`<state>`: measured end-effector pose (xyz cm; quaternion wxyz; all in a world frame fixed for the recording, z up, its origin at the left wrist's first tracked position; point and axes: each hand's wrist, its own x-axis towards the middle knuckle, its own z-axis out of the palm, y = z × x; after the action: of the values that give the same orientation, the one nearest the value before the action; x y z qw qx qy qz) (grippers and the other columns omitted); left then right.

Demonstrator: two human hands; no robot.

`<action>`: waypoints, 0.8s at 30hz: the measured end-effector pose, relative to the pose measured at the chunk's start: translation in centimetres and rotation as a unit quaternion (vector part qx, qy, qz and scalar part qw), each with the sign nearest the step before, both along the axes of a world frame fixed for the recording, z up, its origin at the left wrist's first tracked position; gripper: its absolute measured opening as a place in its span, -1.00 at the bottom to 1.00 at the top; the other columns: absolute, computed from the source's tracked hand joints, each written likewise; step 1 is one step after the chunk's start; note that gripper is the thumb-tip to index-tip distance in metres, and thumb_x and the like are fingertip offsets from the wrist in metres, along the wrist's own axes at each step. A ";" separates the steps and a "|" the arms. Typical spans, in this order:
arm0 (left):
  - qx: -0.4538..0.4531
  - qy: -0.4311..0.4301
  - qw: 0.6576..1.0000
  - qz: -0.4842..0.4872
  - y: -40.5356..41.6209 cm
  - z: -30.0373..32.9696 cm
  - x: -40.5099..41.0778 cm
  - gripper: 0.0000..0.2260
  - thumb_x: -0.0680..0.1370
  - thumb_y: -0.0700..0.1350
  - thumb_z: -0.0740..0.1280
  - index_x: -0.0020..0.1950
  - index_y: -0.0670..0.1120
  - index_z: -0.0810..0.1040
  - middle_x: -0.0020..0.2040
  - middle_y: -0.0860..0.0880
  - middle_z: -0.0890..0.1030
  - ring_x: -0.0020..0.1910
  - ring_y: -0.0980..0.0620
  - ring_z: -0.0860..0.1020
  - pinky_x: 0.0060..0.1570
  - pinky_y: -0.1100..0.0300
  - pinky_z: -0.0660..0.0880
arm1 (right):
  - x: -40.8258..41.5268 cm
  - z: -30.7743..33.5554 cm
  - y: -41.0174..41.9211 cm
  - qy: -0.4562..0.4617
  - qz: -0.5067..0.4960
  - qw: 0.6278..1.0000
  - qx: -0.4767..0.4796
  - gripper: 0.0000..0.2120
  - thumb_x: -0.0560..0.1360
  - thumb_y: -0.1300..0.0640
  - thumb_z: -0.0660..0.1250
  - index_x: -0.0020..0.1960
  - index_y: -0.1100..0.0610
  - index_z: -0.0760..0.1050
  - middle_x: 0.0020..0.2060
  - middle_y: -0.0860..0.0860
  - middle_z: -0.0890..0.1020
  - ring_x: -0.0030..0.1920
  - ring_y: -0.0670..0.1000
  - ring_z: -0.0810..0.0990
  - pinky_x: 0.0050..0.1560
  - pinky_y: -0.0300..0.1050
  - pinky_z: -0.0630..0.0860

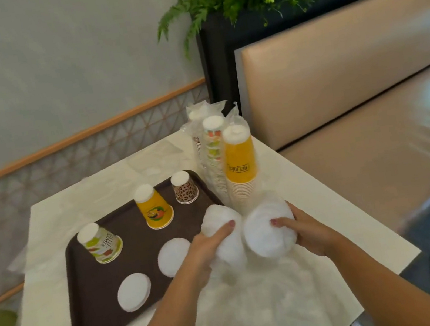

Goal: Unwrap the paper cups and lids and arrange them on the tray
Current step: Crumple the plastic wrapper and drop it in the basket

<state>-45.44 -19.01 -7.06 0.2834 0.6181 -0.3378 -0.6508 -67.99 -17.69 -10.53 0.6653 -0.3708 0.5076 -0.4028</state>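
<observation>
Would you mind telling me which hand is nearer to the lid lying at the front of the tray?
Left. The left hand holds white lids just right of the front lid; the right hand is farther right, off the tray.

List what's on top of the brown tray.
On the tray: three upside-down cups and two white lids. The left hand covers its right edge.

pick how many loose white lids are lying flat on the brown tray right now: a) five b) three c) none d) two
d: two white lids lie flat on the near half of the brown tray, one lid toward the near left and the other lid beside the left hand; the three cups stand upside down behind them.
</observation>
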 end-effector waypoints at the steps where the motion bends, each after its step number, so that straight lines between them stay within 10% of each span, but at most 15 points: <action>1: 0.009 0.013 1.000 0.015 0.3 -0.8 -0.8 -0.37 0.32 0.08 0.53 0.29 -0.11 0.41 0.12 -0.15 0.61 0.04 -0.13 0.61 -0.04 0.00 0.58 | -0.4 -0.5 -0.3 -0.002 -0.003 1.000 0.004 -0.20 0.14 -0.07 0.52 0.34 -0.08 0.35 0.20 -0.02 0.57 0.21 0.06 0.53 0.04 -0.01 0.56; 6: 0.019 0.028 0.995 0.093 1.2 -3.4 -3.9 -0.49 0.35 0.04 0.52 0.18 -0.14 0.46 0.06 -0.13 0.62 0.02 -0.12 0.60 0.11 -0.07 0.54 | -1.8 -2.2 -1.5 0.005 -0.003 1.000 0.012 -0.37 0.30 0.09 0.51 0.32 -0.02 0.38 0.18 -0.01 0.59 0.20 0.03 0.55 0.13 -0.05 0.53; 15: 0.075 0.052 0.988 0.123 2.4 -5.2 -7.4 0.04 0.23 0.36 0.45 0.52 -0.01 0.03 0.35 -0.05 0.41 0.12 -0.05 0.50 -0.25 0.12 0.53 | -3.3 -4.1 -3.3 0.045 0.040 0.998 0.036 -0.40 0.32 -0.08 0.41 0.32 0.06 0.43 0.16 0.03 0.62 0.17 0.06 0.58 0.26 0.07 0.48; 20: 0.050 0.004 0.992 0.114 2.2 -8.2 -8.6 0.17 -0.03 0.55 0.40 0.47 0.05 0.19 0.36 -0.02 0.43 0.21 -0.08 0.51 0.18 -0.07 0.51 | -3.6 -3.8 -3.8 0.077 0.042 0.996 0.002 -0.34 0.28 -0.19 0.40 0.33 0.02 0.43 0.19 0.02 0.60 0.18 0.05 0.58 0.24 0.07 0.49; 24: 0.042 -0.011 0.992 0.120 2.8 -5.8 -9.6 0.06 0.21 0.43 0.39 0.49 -0.05 0.01 0.34 -0.06 0.39 0.25 -0.10 0.45 0.29 -0.06 0.42 | -3.9 -3.4 -3.8 0.125 0.032 0.990 -0.056 -0.35 0.40 -0.11 0.36 0.44 -0.10 0.24 0.29 -0.12 0.46 0.25 -0.07 0.47 0.25 -0.02 0.46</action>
<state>-55.06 -16.25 -12.86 0.3295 0.6723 -0.2368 -0.6192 -71.87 -21.47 -13.98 0.5875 -0.4713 0.5510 -0.3594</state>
